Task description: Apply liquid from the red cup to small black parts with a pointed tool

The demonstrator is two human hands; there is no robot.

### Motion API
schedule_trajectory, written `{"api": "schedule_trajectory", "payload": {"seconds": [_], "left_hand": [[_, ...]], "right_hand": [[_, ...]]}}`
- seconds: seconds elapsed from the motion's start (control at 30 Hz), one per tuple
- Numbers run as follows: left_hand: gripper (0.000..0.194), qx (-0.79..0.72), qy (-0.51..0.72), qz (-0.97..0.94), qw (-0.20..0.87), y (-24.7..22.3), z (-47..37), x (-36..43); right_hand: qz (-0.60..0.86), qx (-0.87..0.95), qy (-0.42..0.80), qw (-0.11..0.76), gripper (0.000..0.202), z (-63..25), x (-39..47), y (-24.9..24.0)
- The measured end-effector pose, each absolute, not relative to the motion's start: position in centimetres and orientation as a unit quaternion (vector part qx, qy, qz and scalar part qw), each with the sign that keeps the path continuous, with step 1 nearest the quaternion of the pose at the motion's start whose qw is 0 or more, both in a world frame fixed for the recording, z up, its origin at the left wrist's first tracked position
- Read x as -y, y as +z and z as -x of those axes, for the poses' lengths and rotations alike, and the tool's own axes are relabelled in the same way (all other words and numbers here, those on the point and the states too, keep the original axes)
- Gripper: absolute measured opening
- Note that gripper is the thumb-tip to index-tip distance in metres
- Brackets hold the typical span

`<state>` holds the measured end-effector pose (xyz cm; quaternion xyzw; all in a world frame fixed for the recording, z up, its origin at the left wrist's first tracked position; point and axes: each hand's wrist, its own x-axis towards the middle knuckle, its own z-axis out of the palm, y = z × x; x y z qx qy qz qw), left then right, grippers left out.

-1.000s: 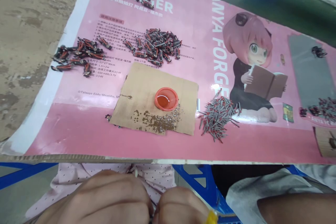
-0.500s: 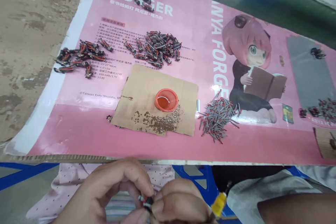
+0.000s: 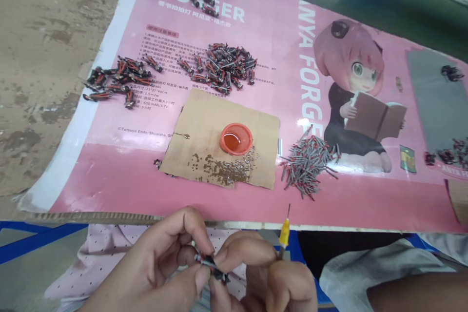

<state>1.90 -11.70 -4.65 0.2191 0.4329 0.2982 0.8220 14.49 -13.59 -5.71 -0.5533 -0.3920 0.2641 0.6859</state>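
Near edge, below the pink printed sheet [image 3: 204, 24]: left hand [image 3: 157, 268] and right hand [image 3: 263, 278] touching, fingertips of both pinching one small red-black part [image 3: 210, 263] between them, right hand also gripping a yellow-hubbed needle tool [image 3: 284, 234] pointing up.

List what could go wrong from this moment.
The yellow-hubbed needle in the right hand points up close to the fingers: a prick seems possible. The small black-and-red part, pinched by both the right and the left hand off the board's edge, could drop. The open orange cap of liquid might spill if bumped.
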Motion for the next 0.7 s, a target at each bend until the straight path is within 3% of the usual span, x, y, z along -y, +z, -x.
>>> {"api": "schedule_trajectory", "payload": {"seconds": [0.13, 0.37, 0.43, 0.57, 0.7], "left_hand": [[0.032, -0.417, 0.316, -0.234, 0.819, -6.0, -1.6, 12.2], [0.028, -0.424, 0.301, -0.209, 0.828, -4.9, -1.5, 11.5], [0.029, -0.427, 0.297, -0.221, 0.825, -4.8, -1.5, 11.4], [0.032, -0.445, 0.31, -0.283, 0.791, -5.3, -1.5, 11.5], [0.034, -0.447, 0.339, -0.383, 0.734, -5.5, -1.4, 11.7]], "right_hand": [[0.546, 0.448, 0.383, 0.595, 0.072, -16.7, 12.4, -4.4], [0.553, 0.437, 0.405, 0.582, 0.075, -17.1, 12.0, -3.8], [0.559, 0.422, 0.393, 0.596, 0.072, -16.0, 12.6, -4.3], [0.57, 0.34, 0.244, 0.708, 0.051, -13.8, 13.4, -5.7], [0.557, 0.353, 0.222, 0.718, 0.036, -13.6, 13.6, -6.5]]}}
